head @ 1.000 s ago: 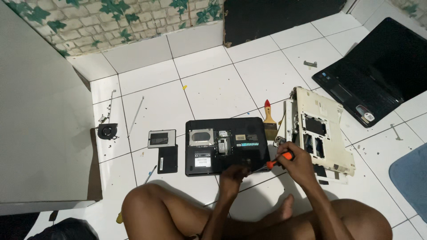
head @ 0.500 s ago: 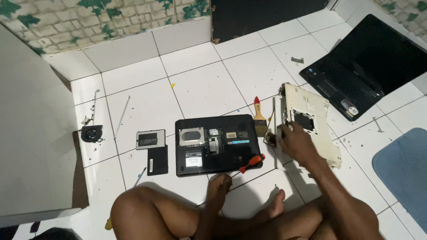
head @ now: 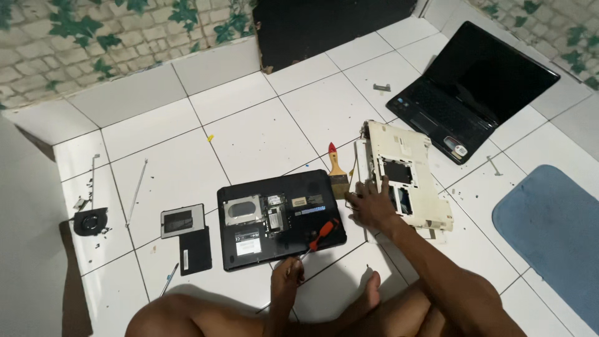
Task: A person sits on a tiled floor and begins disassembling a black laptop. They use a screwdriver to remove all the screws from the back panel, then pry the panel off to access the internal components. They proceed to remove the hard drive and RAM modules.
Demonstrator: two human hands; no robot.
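Screwdriver (head: 321, 232) on laptop base (head: 281, 218)

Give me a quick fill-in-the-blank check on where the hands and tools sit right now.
1. The right hand rests on the edge of the ____ laptop casing.
2. The red-handled screwdriver lies on the upturned black ____.
3. The paintbrush with the red-tipped handle lies between the black laptop base and the ____ casing.
4. The left hand sits at the near edge of the laptop base, its fingers by the screwdriver's ____.

Missing words: white; laptop base; white; tip
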